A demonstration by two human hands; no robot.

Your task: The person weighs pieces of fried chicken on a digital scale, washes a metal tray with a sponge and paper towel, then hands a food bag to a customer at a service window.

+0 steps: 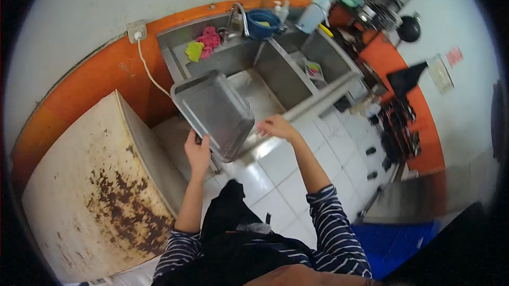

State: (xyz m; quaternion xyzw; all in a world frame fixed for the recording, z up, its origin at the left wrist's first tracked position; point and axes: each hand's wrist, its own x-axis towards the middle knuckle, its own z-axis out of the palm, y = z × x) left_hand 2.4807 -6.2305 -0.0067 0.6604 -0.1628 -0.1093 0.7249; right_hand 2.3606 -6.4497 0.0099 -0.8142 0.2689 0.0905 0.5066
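A grey rectangular metal tray (214, 111) is tilted over the left front corner of the steel sink. My left hand (198, 151) grips its near left edge, with the fingers partly hidden at the rim. To the right of the tray is my right hand (277, 128), fingers apart and slightly blurred, not touching it. Behind the tray lies the large sink basin (265, 95). A yellow-green cloth (194, 51) and a pink cloth (209, 41) rest on the sink's back left ledge.
The faucet (241, 18) and a blue basin (262, 25) stand at the sink's back. A smaller basin (323, 58) holds a packet. At left is a rusty white appliance (101, 190); a white cord (148, 68) hangs behind it. White floor tiles (275, 201) show below.
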